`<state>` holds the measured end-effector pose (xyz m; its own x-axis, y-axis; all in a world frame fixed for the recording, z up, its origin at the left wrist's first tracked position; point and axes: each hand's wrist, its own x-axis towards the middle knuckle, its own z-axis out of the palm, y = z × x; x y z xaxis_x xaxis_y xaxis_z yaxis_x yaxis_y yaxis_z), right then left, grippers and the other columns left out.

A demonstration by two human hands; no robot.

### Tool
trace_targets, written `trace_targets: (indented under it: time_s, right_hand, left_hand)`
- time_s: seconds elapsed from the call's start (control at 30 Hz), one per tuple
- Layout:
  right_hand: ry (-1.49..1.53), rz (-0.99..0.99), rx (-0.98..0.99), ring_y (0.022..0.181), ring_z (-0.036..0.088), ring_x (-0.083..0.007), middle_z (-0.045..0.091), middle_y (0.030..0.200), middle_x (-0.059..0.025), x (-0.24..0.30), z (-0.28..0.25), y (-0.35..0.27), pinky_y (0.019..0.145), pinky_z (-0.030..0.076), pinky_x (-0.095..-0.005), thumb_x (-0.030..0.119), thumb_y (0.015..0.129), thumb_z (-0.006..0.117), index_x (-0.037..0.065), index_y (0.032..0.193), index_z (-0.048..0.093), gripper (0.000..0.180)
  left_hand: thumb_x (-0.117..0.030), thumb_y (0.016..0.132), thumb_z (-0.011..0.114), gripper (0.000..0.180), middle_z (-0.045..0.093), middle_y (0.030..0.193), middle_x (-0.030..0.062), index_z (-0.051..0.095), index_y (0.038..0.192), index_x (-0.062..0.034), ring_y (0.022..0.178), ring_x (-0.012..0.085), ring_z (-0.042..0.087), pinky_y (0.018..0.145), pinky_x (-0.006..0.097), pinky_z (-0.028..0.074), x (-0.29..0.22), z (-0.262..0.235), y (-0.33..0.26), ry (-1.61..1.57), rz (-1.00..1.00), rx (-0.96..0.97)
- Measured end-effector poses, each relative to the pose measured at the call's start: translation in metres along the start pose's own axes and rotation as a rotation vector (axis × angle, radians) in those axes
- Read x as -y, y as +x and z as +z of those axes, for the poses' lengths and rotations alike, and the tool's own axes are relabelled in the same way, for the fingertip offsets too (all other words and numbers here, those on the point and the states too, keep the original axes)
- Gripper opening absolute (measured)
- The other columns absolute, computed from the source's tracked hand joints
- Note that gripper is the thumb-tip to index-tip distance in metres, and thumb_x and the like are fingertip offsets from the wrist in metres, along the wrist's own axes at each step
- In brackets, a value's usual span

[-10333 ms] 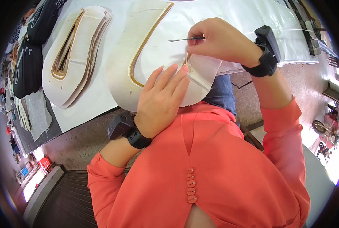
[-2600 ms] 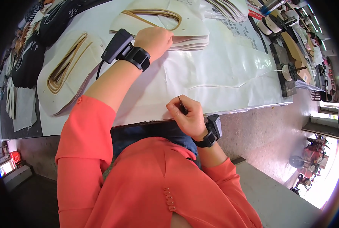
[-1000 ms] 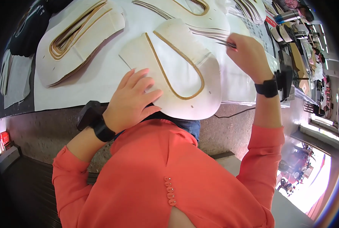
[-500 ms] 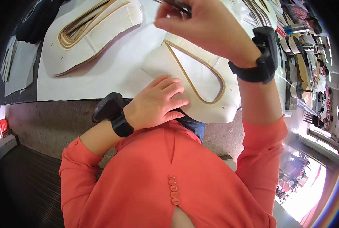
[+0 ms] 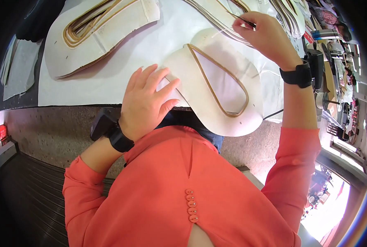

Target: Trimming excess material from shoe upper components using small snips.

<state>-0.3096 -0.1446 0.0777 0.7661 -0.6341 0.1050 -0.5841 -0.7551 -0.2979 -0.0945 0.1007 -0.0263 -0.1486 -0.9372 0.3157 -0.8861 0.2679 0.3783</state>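
A cream-white flat panel (image 5: 237, 127) with a rounded end lies at the table's front edge and juts over it. A teardrop-shaped opening in it is rimmed with a tan edging (image 5: 208, 80). My left hand (image 5: 146, 94) is open beside the panel's left edge, fingers spread over the white table covering (image 5: 105, 88). Whether its fingertips touch the panel, I cannot tell. Beyond the panel's upper right, my right hand (image 5: 265, 37) is raised, closed around small dark pointed scissors (image 5: 245, 20), with the tips pointing left. Its fingers partly hide the handles.
At the left rests a stack of similar panels (image 5: 74, 59) with tan-edged openings. More edged pieces (image 5: 286, 16) are piled at the far right. Dark cloth (image 5: 37, 20) and pale sheets (image 5: 20, 70) occupy the left corner. A steel bottle (image 5: 325, 33) stands among items on the right.
My left hand has come off the panel and moved left, fingers spreading. My right hand has moved right with the scissors. The panel has shifted slightly right.
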Motion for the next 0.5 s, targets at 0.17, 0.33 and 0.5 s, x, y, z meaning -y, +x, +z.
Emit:
trace_targets:
  time_s: [0.17,0.33,0.5]
  right_hand:
    - [0.376,0.025,0.411,0.067,0.051,-0.0066,0.057,0.069,0.0013,0.052,0.021,0.013,0.063,0.043,-0.0253,0.021,0.089,0.073,0.000,0.093,0.072,0.021]
    - [0.441,0.076,0.537,0.066,0.052,-0.0096,0.055,0.068,0.0015,0.047,0.050,0.004,0.063,0.044,-0.0269,0.022,0.085,0.071,-0.001,0.090,0.073,0.023]
    - [0.425,0.068,0.592,0.066,0.053,-0.0119,0.054,0.067,-0.0016,0.049,0.056,0.007,0.064,0.045,-0.0284,0.023,0.083,0.071,-0.001,0.088,0.073,0.025]
  left_hand:
    - [-0.024,0.089,0.073,0.042,0.057,0.138,0.0120,0.067,0.129,-0.0110,0.131,0.0375,0.051,0.111,0.054,0.039,0.005,0.005,-0.006,-0.004,0.018,0.004]
    - [-0.022,0.089,0.074,0.040,0.063,0.138,0.0117,0.059,0.122,-0.0043,0.131,0.0374,0.055,0.111,0.055,0.039,0.007,0.010,-0.005,-0.100,-0.006,-0.076]
    - [-0.020,0.089,0.074,0.040,0.063,0.138,0.0121,0.057,0.121,-0.0034,0.130,0.0381,0.056,0.111,0.055,0.040,0.007,0.010,-0.005,-0.114,-0.002,-0.081]
